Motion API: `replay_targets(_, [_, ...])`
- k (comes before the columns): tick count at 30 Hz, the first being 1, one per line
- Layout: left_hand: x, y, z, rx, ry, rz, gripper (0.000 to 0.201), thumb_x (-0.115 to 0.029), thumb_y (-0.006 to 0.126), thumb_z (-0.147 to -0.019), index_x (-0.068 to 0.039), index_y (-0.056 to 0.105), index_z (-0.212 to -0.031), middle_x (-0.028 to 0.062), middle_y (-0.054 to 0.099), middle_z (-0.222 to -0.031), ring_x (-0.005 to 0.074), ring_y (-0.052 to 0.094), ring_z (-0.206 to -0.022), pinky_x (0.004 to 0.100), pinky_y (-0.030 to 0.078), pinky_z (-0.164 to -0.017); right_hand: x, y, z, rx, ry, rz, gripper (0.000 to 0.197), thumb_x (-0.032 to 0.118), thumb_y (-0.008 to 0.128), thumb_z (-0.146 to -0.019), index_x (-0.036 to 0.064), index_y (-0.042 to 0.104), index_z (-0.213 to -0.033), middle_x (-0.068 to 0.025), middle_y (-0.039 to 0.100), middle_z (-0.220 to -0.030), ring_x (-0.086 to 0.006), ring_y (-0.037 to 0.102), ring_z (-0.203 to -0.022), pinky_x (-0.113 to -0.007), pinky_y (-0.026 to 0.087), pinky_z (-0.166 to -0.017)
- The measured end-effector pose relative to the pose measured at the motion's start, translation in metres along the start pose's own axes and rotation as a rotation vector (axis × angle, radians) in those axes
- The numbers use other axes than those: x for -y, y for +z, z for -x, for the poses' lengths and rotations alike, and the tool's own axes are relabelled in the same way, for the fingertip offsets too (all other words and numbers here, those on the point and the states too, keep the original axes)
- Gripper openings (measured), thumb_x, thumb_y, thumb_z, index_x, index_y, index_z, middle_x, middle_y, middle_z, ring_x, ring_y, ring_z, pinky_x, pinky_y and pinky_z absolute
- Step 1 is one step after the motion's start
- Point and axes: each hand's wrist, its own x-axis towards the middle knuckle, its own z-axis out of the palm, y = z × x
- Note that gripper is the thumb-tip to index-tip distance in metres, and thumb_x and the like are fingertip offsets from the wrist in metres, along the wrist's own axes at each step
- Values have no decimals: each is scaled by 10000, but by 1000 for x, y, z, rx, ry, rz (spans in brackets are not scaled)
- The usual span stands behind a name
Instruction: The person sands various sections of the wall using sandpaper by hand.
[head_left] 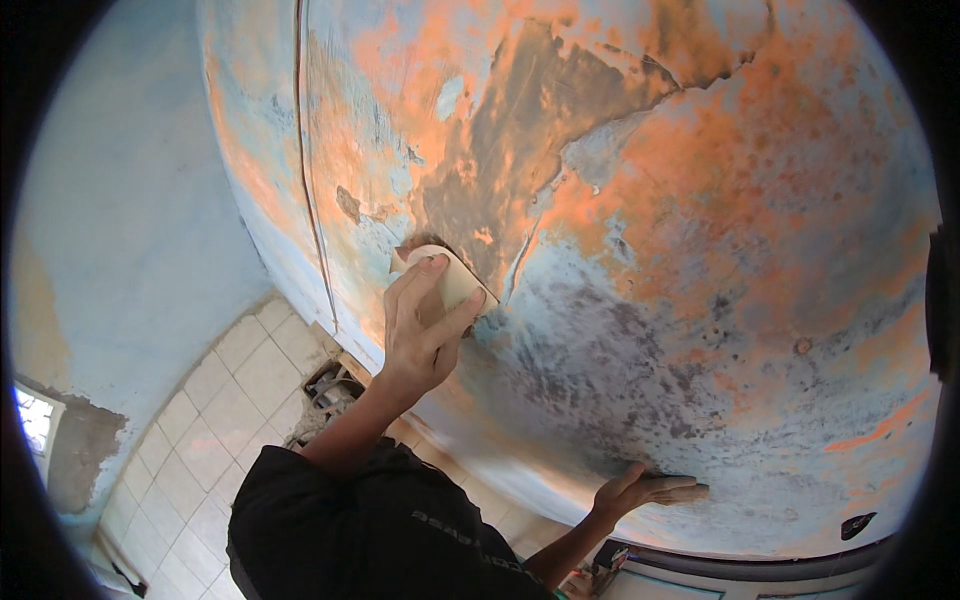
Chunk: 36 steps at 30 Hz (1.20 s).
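Observation:
My left hand (415,335) grips a cream sanding block (455,283) with rounded edges, its fingers spread over the back. A reddish-brown flap, like folded sandpaper, sticks out at the block's upper left corner. The block lies against a worn wall (640,190) of peeling orange and pale blue paint, at the lower end of a grey-brown patch (505,150). Lower down and to the right, my right hand (645,493) rests against the same wall. Its fingers are stretched out, and it holds nothing.
A thin cable (304,150) runs down the wall on the left. Pale floor tiles (205,450) show below, with a cluttered box (335,385) at the wall's foot. A pale blue side wall (120,220) stands at left. Dark-framed furniture (740,570) sits at lower right.

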Motion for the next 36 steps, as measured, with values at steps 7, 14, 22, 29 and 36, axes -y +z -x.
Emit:
replay_targets(7, [-6,4,18,23,-15,13,439,44,631,-729,-157,670,-1116,184,440,-1343,388,432,-1207,469,368,-983,-1,-5,-1,17,-21,-12,829,550,313,-963,48,-84,-1491,-262,-188,-1514,-425,-143,-1411,-583,-46,-1099])
replay_targets(14, [3,5,-6,-76,-50,-37,429,28,623,-744,-162,665,-1127,181,455,-1333,384,423,-1223,472,367,-981,-5,0,1,9,-30,-16,825,571,301,-957,76,-77,-1498,-265,-193,-1511,-426,-150,-1409,-591,-37,-1096])
replay_targets(22, [1,11,33,88,58,10,451,38,572,-761,-182,660,-1145,121,460,-1350,355,407,-1253,487,359,-987,-4,1,0,13,8,3,861,630,270,-937,83,-93,-1494,-217,-140,-1539,-385,-130,-1424,-562,-70,-1117])
replay_targets(29, [-3,24,48,76,15,45,451,-4,570,-750,-184,660,-1154,127,473,-1361,345,428,-1248,499,319,-1006,-3,-1,-1,-5,-43,4,821,604,262,-952,102,-91,-1498,-217,-141,-1539,-387,-120,-1425,-572,-62,-1113])
replay_targets(36, [-35,42,74,413,211,193,545,-65,604,-733,-209,583,-1258,52,524,-1340,246,465,-1218,471,323,-973,9,-6,0,17,-5,15,845,596,287,-953,59,-81,-1492,-258,-155,-1523,-416,-109,-1418,-560,-39,-1116])
